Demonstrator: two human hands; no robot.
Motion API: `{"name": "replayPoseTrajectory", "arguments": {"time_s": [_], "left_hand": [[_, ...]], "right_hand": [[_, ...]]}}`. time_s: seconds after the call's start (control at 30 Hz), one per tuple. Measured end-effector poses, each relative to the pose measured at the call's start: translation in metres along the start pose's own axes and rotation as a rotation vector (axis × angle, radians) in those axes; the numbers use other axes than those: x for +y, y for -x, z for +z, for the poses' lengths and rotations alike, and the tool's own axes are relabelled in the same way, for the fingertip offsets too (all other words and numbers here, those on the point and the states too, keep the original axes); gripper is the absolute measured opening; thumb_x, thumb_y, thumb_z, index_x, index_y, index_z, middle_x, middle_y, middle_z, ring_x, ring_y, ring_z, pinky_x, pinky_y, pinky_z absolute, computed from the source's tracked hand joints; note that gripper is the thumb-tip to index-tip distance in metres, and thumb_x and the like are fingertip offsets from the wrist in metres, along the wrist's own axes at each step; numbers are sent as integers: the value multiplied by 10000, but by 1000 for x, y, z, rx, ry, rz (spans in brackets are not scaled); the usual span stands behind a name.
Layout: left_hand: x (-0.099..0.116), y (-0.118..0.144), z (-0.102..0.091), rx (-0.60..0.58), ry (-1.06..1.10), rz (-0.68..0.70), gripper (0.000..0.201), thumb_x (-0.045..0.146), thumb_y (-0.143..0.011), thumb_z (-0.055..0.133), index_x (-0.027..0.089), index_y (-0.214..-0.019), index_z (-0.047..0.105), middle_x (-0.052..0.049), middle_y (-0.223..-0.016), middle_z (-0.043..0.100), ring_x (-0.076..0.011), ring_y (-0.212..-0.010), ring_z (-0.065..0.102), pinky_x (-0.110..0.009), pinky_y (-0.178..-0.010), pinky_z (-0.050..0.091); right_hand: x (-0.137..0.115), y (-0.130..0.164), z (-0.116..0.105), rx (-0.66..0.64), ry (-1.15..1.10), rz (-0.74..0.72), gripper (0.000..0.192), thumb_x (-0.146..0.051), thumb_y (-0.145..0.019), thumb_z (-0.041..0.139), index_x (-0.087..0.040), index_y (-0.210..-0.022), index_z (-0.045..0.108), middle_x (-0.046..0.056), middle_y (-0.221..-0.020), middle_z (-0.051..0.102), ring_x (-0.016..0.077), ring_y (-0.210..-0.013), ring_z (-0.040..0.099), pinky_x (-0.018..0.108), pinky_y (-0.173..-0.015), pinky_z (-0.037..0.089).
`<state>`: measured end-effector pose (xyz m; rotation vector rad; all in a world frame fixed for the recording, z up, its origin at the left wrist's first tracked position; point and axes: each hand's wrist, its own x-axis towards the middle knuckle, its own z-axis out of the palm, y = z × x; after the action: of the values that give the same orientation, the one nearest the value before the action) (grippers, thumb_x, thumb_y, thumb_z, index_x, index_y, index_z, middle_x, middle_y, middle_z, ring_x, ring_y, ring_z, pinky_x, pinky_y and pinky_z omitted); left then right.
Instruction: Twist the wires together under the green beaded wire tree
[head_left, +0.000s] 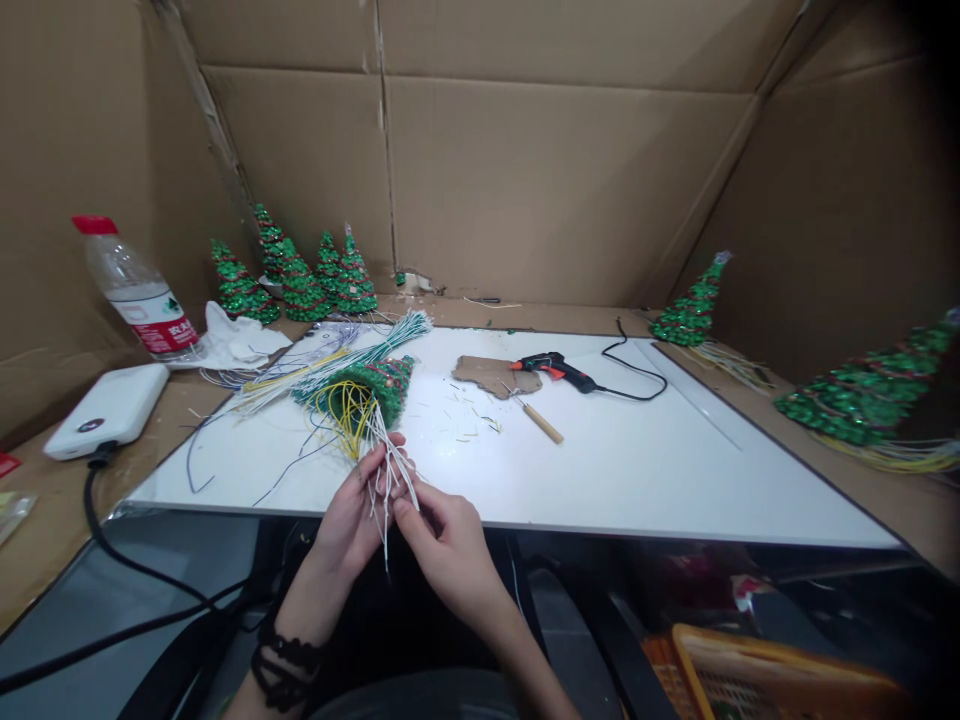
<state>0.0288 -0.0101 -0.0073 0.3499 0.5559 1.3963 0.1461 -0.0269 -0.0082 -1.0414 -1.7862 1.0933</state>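
Observation:
A small green Christmas tree (pixel 391 388) lies on its side on the white board, its hollow base facing me. Yellow wires (pixel 351 412) and white wires (pixel 380 455) come out of that base. My left hand (pixel 358 505) is closed round the white wires just below the base. Close beside it, my right hand (pixel 448 535) pinches the ends of some white wires between thumb and fingers. Behind the tree lies a bundle of green and white wires (pixel 390 340), with thin purple wires (pixel 300 462) loose on the left.
A hot glue gun (pixel 555 370) rests with its nozzle on a cardboard scrap (pixel 480 372), near a wooden-handled awl (pixel 541 422) and wire clippings. Finished-looking trees (pixel 300 285) stand back left; two more (pixel 690 305) are at right. A bottle (pixel 150 300) and white device (pixel 109 410) sit left.

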Motion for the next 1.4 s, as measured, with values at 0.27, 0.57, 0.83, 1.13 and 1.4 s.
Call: {"name": "replayPoseTrajectory", "arguments": {"time_s": [0.27, 0.57, 0.83, 1.13, 1.4], "left_hand": [[1, 1, 1, -3, -2, -9, 195, 155, -854, 430, 124, -785, 609, 35, -516, 394, -65, -453, 401, -160, -442, 378], [0, 2, 1, -19, -12, -11, 153, 162, -841, 459, 129, -798, 602, 35, -535, 406, -64, -458, 412, -166, -449, 382], [1, 6, 5, 10, -14, -4, 103, 179, -824, 489, 142, -800, 582, 42, -539, 407, -65, -454, 413, -169, -449, 380], [-1, 9, 4, -20, -14, -8, 99, 190, -825, 482, 156, -809, 574, 40, -521, 407, -82, -461, 407, -185, -457, 377], [-2, 6, 4, -73, -11, -21, 122, 189, -806, 514, 162, -688, 520, 48, -523, 375, -73, -447, 379, -182, -451, 373]], "right_hand": [[1, 1, 1, -1, 25, -9, 227, -266, -841, 435, -161, -827, 636, -8, -648, 566, 102, -531, 424, 197, -558, 353], [-1, 1, 0, 5, 75, -13, 225, -260, -844, 419, -164, -789, 615, -26, -577, 471, 97, -511, 383, 192, -504, 295], [3, 5, 3, 23, 127, -50, 209, -243, -828, 424, -167, -673, 541, -30, -559, 431, 100, -519, 374, 199, -500, 273], [3, 6, 6, 55, 146, -110, 222, -240, -831, 418, -167, -651, 525, -14, -575, 467, 111, -554, 421, 212, -533, 289], [0, 3, -3, -27, -10, -20, 222, -278, -805, 477, -168, -614, 505, -45, -543, 394, 89, -513, 341, 205, -493, 260]]}}
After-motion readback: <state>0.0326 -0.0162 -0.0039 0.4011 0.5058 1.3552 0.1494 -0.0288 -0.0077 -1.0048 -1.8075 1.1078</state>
